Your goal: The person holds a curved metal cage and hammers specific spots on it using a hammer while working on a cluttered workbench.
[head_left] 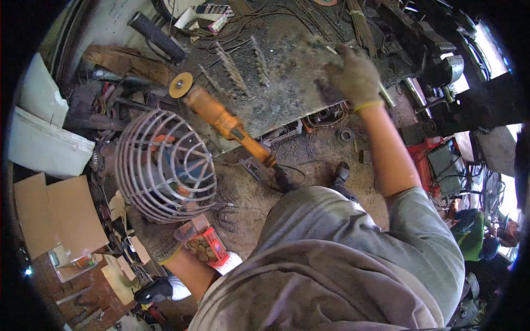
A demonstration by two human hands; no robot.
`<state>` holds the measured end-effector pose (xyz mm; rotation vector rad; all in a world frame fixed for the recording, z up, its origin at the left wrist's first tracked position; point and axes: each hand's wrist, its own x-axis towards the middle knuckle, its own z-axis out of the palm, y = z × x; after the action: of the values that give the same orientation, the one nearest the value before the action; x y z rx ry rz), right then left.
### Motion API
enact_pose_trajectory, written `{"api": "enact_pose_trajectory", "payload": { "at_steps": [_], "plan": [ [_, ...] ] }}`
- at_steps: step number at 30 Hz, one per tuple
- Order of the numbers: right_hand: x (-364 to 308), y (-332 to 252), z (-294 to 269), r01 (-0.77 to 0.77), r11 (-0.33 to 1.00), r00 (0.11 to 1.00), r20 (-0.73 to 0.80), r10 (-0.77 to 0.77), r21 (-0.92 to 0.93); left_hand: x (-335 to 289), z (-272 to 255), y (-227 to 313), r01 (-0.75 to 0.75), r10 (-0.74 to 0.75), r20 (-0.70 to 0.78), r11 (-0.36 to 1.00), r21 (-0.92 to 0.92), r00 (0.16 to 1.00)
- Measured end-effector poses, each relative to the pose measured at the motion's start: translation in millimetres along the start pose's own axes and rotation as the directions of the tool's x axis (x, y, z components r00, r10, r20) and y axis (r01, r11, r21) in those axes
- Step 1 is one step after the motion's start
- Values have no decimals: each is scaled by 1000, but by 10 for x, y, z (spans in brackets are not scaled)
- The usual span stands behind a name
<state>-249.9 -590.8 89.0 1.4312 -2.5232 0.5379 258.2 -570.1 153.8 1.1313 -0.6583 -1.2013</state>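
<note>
A round cage of bent metal rods [165,165], shaped like a dome basket, is held up at the left. Its lower rim is in the grip of my left hand [157,237], in a dirty knitted glove with a yellow cuff; the fingers are partly hidden. Over the right part of the dark metal workbench [298,71] reaches my right hand [358,80], gloved likewise. Motion smears its fingers, so whether they hold anything is unclear. An orange angle grinder [221,118] with a yellow disc [180,85] lies across the bench's near edge, touched by neither hand.
Several twisted metal rods [234,71] lie on the bench, with a bundle of thin rods [361,27] at its far side. A dark pipe [157,36] stands at the back left. Below are a red crate [212,245] and cardboard [61,215]. A grinder cord trails near my feet.
</note>
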Motion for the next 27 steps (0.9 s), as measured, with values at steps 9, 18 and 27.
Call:
{"api": "enact_pose_trajectory", "payload": {
  "at_steps": [9,18,27],
  "plan": [
    [551,1375,781,35,983,935,340,-95,178,-634,1849,-454,-95,93,406,995,-15,909],
    [170,1864,-171,-232,711,847,497,-188,664,-863,2721,-1320,-356,266,426,923,145,865],
    [-460,2026,-1181,-399,25,916,400,-35,916,-828,2903,-1938,-320,214,641,946,52,737]
  ]
}}
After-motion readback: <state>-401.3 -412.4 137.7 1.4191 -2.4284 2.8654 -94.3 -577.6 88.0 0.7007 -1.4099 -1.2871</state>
